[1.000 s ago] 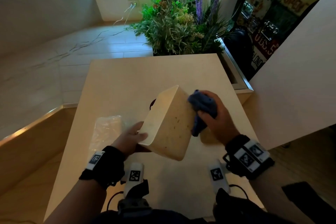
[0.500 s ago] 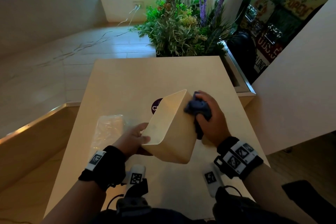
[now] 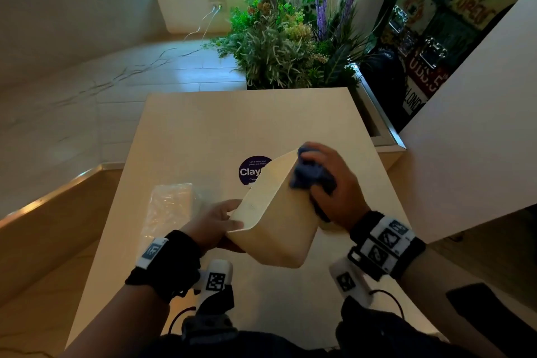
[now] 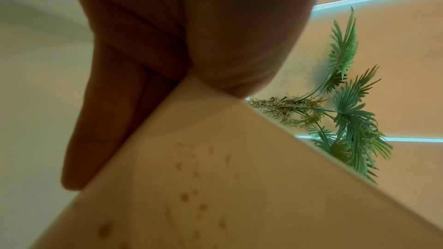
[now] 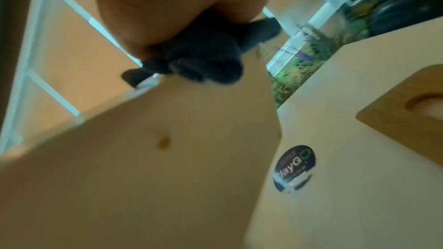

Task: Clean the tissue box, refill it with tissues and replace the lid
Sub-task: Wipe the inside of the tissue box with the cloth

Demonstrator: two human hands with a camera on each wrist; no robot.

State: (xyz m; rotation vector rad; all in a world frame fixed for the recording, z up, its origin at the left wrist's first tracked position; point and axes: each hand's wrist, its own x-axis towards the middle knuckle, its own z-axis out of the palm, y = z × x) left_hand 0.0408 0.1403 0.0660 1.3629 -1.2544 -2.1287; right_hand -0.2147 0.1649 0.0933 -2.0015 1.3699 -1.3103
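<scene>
A cream tissue box (image 3: 276, 212) without its lid is held tilted above the table. My left hand (image 3: 216, 218) grips its near left rim, thumb over the edge. My right hand (image 3: 328, 183) grips a bunched blue cloth (image 3: 308, 174) and presses it against the box's upper right side near the far corner. Brown spots dot the box wall (image 4: 191, 186) and one larger stain (image 5: 164, 141) shows below the cloth (image 5: 203, 60). The wooden lid (image 5: 407, 109) with an oval slot lies on the table to the right. A clear-wrapped tissue pack (image 3: 170, 206) lies left of the box.
The beige table (image 3: 232, 125) carries a round purple sticker (image 3: 251, 170) behind the box. A planter with green and purple plants (image 3: 290, 46) stands past the table's far edge. A white panel (image 3: 470, 131) rises at the right, and a low ledge (image 3: 58, 197) runs at the left.
My right hand with the cloth slid up along the box's right side toward its far top corner. The box stayed tilted in my left hand, and the sticker behind it became more visible.
</scene>
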